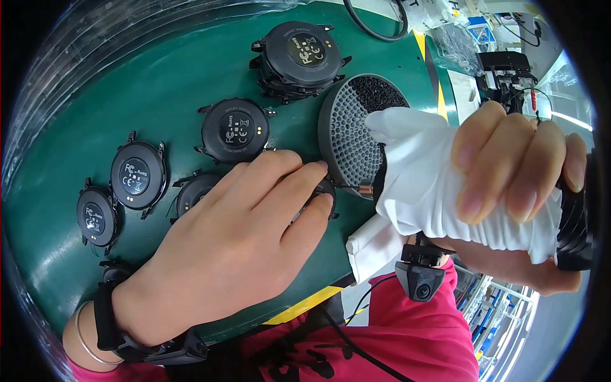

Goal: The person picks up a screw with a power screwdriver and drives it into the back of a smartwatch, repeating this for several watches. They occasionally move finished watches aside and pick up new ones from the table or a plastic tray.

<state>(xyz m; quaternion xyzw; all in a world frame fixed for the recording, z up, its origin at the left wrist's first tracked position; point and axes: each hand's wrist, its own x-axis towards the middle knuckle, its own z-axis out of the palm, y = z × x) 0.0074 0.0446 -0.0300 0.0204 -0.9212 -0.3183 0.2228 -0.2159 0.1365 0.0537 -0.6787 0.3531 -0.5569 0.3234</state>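
Observation:
My left hand (235, 235) rests over the bench, its fingers closed round the edge of a black round smartwatch case (329, 190), most of which it covers. In my right hand (519, 165) is a screwdriver, its thick body wrapped in white cloth (414, 172). A thin metal bit (347, 186) juts from it to the left and reaches the side of that case beside my left fingertips; the exact contact is hidden. Just beyond the bit stands a round grey screw tray (347, 127), full of small holes, with black screws heaped at its far side.
Several watch cases lie face down on the green mat (172, 76): one in the middle (235, 130), two at left, another (194, 191) partly under my left hand. A stack of cases (302, 54) stands at the back. White cloth (375, 248) lies at the near edge.

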